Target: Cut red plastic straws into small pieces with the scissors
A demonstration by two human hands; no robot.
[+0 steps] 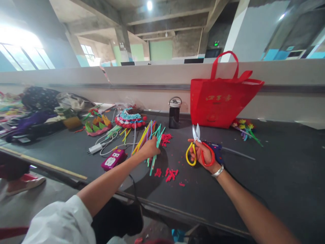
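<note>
My left hand (151,148) is closed around a bunch of mint-green pipe cleaners (160,133), their ends sticking out above and below the fingers. Yellow and purple pipe cleaners (142,138) lie just behind that hand. In my right hand (205,154) is a pair of scissors (196,134) with one yellow and one red handle loop, blades pointing up and slightly parted. Short red cut pieces (172,174) are scattered between the two hands, with another small heap of red pieces (166,139) farther back. A blue glue gun (217,150) lies partly hidden behind my right hand.
A red bag (218,101) and a dark bottle (174,115) stand at the back. Left are a purple power bank (114,160), a white charger (95,148) with cable, and craft flowers (99,125). A clear glue stick (238,153) extends rightward. The table's front edge runs below.
</note>
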